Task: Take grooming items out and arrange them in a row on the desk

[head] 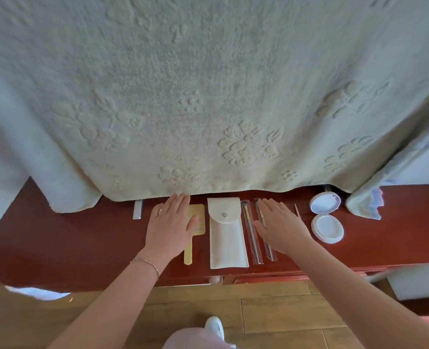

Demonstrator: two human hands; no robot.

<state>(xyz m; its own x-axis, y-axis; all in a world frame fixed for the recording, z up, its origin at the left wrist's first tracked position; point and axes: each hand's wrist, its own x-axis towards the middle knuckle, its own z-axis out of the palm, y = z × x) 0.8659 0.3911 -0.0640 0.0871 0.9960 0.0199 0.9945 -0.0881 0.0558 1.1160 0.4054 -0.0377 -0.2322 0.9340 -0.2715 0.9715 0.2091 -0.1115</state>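
Red-brown desk (82, 238): hand mirror (195, 222), pouch (227, 243), two sleeved tools (251, 238), compact (326, 217).

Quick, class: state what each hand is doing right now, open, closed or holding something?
Left hand: open and flat, fingers partly over the yellow hand mirror, holding nothing.
Right hand: open and flat, over the sleeved tool, holding nothing.

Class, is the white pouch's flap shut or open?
Shut: the white pouch lies flat on the desk, flap folded down over its snap.
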